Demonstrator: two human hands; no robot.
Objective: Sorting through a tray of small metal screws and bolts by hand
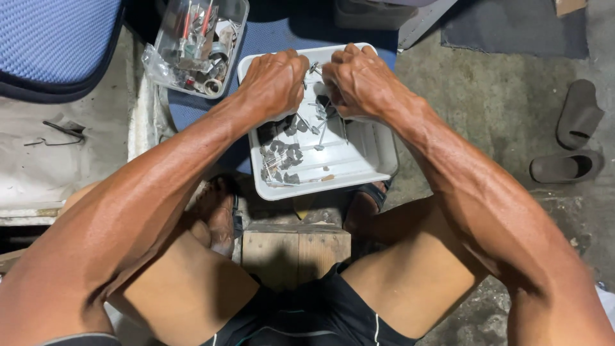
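A white plastic tray point(375, 150) rests on a blue cushion in front of my knees. It holds several small dark metal pieces point(282, 156) and long screws point(318, 134). My left hand point(272, 83) and my right hand point(360, 82) hover over the tray's far half, fists nearly touching. Both pinch a small metal screw piece point(313, 67) between them, fingers curled tight. What sits under the palms is hidden.
A clear plastic box point(198, 45) of red-handled tools and metal bits stands at the back left. A blue woven seat point(57, 45) is at the far left. Two grey slippers point(573, 138) lie on the concrete at right. A wooden stool point(296, 247) sits between my legs.
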